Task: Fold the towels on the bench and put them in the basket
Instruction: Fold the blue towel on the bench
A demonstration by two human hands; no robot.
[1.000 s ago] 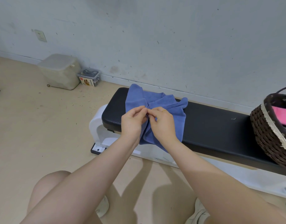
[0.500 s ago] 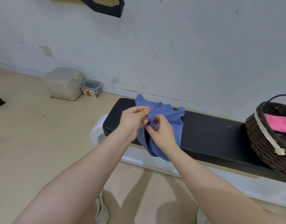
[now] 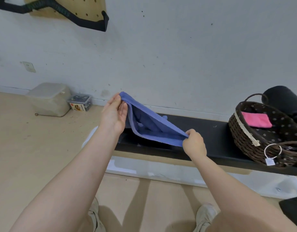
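- Blue towel (image 3: pixel 154 127) is held up over the bench (image 3: pixel 216 131), stretched between both hands; its top edge is pulled taut, running from about 10 o'clock down to 4 o'clock.
- Left hand (image 3: pixel 114 115): one corner of the towel is pinched btwn thumb and fingers, palm turned toward the camera, other fingers fairly straight.
- Right hand (image 3: pixel 194 143): fingers are curled tight round the opposite corner, lower and nearer the camera.
- Rest of the cloth hangs slack below the taut edge; whether its lowest part touches the bench can't be told.
- Wicker basket (image 3: pixel 245 139) is set on the bench at approx 3 o'clock, well apart from the towel; a folded pink towel (image 3: pixel 255 119) lies inside.
- A plastic box (image 3: pixel 48 99) and a small container (image 3: pixel 79 102) are seen on the floor by the wall at 9 o'clock.
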